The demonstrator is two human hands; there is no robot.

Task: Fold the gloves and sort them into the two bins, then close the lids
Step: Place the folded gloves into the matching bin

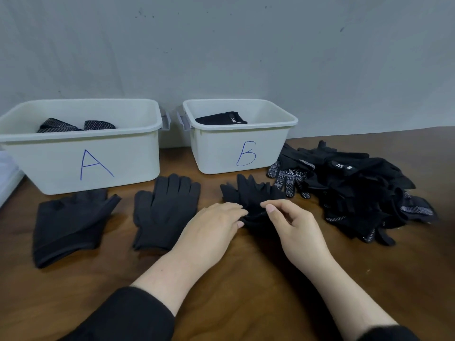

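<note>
A black knit glove (251, 193) lies on the wooden table in front of bin B (243, 153), fingers pointing away. My left hand (211, 227) rests on its cuff from the left with curled fingertips on the fabric. My right hand (293, 225) pinches the cuff edge between thumb and forefinger. Bin A (81, 156) at the left holds dotted black gloves; bin B holds a black glove with a white label. Both bins are open. A flat black glove (165, 210) and a fingerless black glove (69, 222) lie to the left.
A loose pile of black gloves (349, 190), some with white grip dots, sits on the table to the right of bin B. A white object (7, 178) shows at the left edge. A grey wall stands behind the bins.
</note>
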